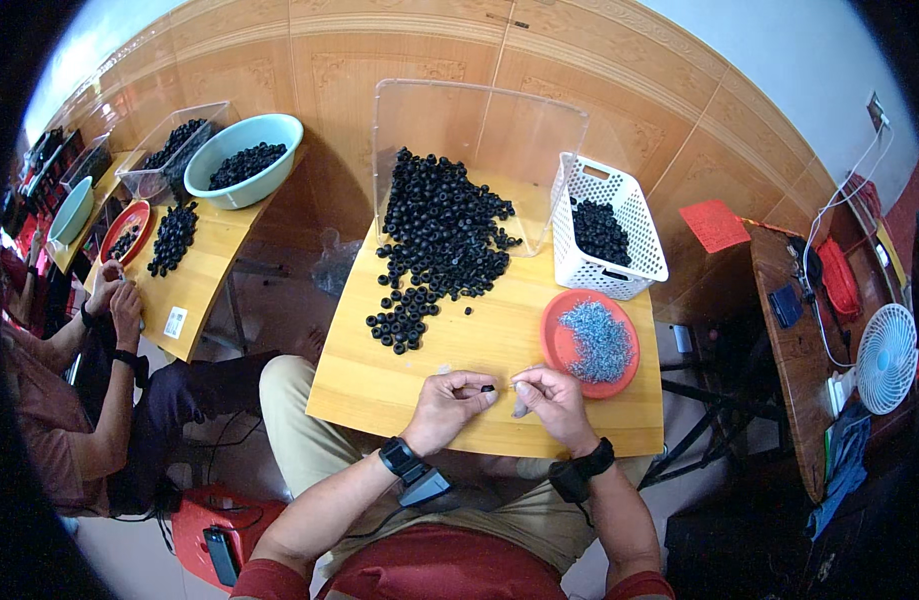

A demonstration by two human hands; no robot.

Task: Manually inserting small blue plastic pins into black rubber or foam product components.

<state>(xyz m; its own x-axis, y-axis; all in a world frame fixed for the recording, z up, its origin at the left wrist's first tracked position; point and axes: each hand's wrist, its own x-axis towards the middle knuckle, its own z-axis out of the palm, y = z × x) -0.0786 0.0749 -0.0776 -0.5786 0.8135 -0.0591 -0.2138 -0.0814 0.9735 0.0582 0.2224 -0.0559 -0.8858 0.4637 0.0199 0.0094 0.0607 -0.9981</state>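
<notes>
Near the front edge of the yellow table my left hand (446, 405) pinches a small black ring-like part (488, 389) between thumb and fingertips. Just to its right, my right hand (554, 402) has its thumb and forefinger pressed together; a small grey tip (520, 409) shows beneath them, its kind unclear. Ahead of the left hand lies a loose heap of black ring-shaped parts (434, 220), each with a hole in the middle. A red plate (634, 368) beyond my right hand carries many tiny blue-grey pieces (596, 342), too fine to name.
A clear plastic bin (479, 92) stands tipped behind the heap. At the table's right back is a white perforated basket (619, 285) of black parts. On the left, another person (109, 400) works at a table with a teal basin (289, 135). A white fan (886, 358) stands far right.
</notes>
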